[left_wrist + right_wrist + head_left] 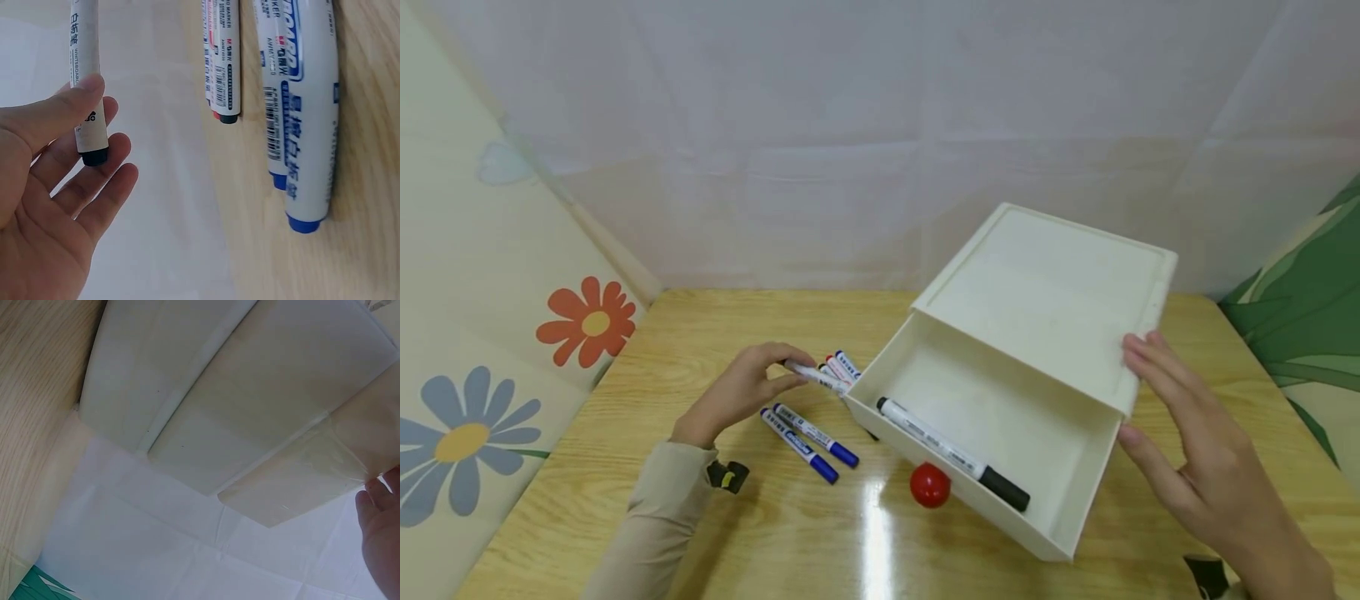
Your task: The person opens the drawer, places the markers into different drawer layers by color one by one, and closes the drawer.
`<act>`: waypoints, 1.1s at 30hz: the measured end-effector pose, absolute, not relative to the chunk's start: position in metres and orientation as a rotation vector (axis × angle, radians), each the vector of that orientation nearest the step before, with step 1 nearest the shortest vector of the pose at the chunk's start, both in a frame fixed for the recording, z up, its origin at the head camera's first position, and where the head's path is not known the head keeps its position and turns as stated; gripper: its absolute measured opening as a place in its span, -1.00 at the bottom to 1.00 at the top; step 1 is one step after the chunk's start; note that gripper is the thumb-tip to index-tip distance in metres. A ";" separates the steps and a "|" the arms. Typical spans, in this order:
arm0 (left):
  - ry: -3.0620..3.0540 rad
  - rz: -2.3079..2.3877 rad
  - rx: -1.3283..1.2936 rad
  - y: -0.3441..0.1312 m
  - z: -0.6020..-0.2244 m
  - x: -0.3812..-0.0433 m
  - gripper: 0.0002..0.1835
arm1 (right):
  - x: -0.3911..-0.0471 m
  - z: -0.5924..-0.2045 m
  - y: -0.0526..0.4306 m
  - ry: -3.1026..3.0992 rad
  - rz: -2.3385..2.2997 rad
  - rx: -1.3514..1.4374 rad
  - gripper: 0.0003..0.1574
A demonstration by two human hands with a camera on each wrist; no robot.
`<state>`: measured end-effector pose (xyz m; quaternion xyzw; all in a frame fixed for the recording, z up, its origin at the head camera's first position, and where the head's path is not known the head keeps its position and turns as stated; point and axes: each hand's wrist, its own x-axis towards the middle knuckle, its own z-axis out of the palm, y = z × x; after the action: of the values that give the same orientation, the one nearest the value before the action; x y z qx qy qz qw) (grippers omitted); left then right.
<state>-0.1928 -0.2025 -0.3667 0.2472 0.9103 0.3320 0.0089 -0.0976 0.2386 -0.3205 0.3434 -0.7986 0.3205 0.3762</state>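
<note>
Your right hand (1213, 467) is closest to the lens, fingers pretty straight, thumb apart, touching the side of the white box (1060, 292). Your left hand's (739, 390) fingers are clamped on a white marker (820, 377), just beside the left corner of the pulled-out drawer (992, 375). You've got a black-capped marker (951, 452) lying in there, plus two blue-capped markers (799, 446) on the desk (572, 517).

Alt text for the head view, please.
A person's left hand pinches a marker near more markers on a wooden table; the right hand touches a white box with its drawer open. A black-capped marker lies inside the drawer, and a red ball shows at its front.
</note>
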 end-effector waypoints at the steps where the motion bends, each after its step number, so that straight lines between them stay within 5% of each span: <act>1: 2.848 1.037 0.777 -0.202 -0.366 -0.193 -0.77 | -0.098 -0.321 0.240 -2.043 0.824 0.880 -0.23; 33: 3.168 0.960 0.886 -0.209 -0.321 -0.178 -0.71 | -0.097 -0.325 0.245 -2.064 0.819 0.872 -0.22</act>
<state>-0.1782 -0.2089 -0.3214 0.2559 0.9151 0.2773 -0.1419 -0.0965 0.2447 -0.3248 0.3396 -0.8042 0.3190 0.3690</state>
